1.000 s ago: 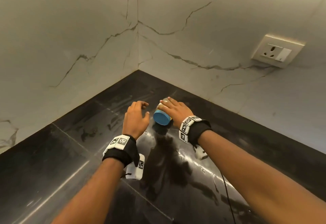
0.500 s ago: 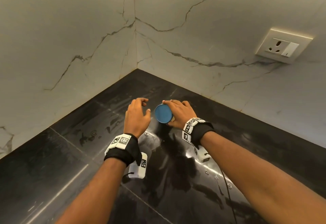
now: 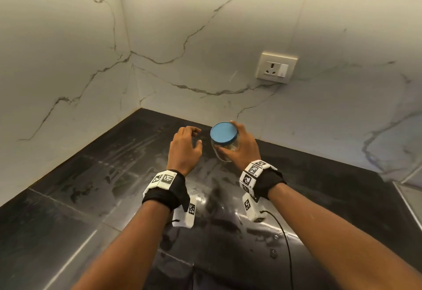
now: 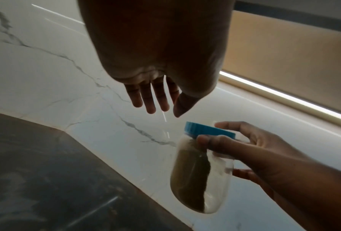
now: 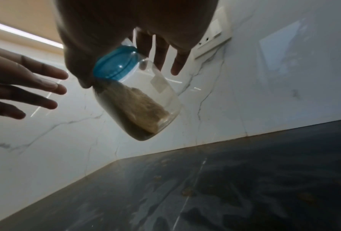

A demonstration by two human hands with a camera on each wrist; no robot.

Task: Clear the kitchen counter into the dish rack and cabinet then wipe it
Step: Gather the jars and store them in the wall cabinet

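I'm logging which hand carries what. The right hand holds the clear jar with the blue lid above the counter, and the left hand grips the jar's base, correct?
Not quite. The right hand does hold the jar with its blue lid above the counter, but the left hand is open beside it, touching nothing. The left wrist view shows this.

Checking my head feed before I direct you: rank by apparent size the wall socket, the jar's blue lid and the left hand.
1. left hand
2. wall socket
3. blue lid
Socket and lid look close; the socket sits farther away, so their order is unsure.
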